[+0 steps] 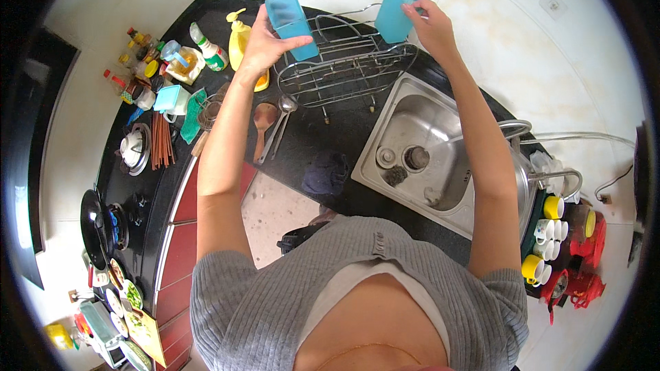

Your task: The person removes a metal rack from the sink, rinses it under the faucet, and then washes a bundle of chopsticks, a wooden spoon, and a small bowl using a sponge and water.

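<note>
My left hand (268,44) is wrapped around a translucent blue plastic holder (293,23) at the left end of the wire dish rack (345,74). Its open top faces me. On the rack's right side, a second blue plastic holder (394,13) is pinched at its edge by my right hand (433,26). That one stands slightly tilted, close to the wall. The chrome rack rests on the black countertop (340,131). Whether either holder touches the rack's wires is hard to tell.
A stainless steel sink (428,154) holds a scouring ball (396,175). A wooden spoon (264,118), a metal ladle (286,105) and a dark cloth (325,172) lie left of it. A yellow pump bottle (238,41) stands by my left wrist. Chopsticks (162,141) and a wok (93,229) are farther left.
</note>
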### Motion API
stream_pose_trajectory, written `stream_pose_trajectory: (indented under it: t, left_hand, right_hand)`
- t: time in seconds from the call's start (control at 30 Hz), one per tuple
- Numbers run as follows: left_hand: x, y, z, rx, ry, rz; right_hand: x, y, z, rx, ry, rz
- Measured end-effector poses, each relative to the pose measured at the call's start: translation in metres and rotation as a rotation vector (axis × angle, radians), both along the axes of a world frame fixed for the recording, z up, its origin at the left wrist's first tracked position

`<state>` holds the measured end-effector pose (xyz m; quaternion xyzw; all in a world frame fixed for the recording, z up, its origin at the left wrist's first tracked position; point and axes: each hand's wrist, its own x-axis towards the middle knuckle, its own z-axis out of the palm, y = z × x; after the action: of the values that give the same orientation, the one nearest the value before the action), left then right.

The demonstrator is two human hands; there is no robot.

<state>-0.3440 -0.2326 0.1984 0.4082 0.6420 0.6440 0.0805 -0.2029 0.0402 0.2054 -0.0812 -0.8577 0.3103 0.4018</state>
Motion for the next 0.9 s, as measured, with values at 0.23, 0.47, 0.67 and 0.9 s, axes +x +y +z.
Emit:
stream_pose_trajectory:
  t: [0.23,0.47,0.67,0.9]
  left_hand:
    - [-0.007,0.001,0.001,-0.044,0.039,0.006]
    - [-0.005,-0.011,0.009,-0.096,0.022,-0.102]
    - [0.004,-0.010,0.014,-0.139,0.113,-0.021]
    - [-0.008,-0.018,0.016,-0.102,-0.119,-0.168]
  right_hand:
    - [0.001,0.007,0.003,-0.059,-0.060,0.104]
    - [0.009,0.007,0.019,0.287,-0.176,0.016]
    - [0.007,-0.001,0.032,0.196,-0.326,0.114]
    - [-0.001,0.003,0.040,0.051,-0.393,0.188]
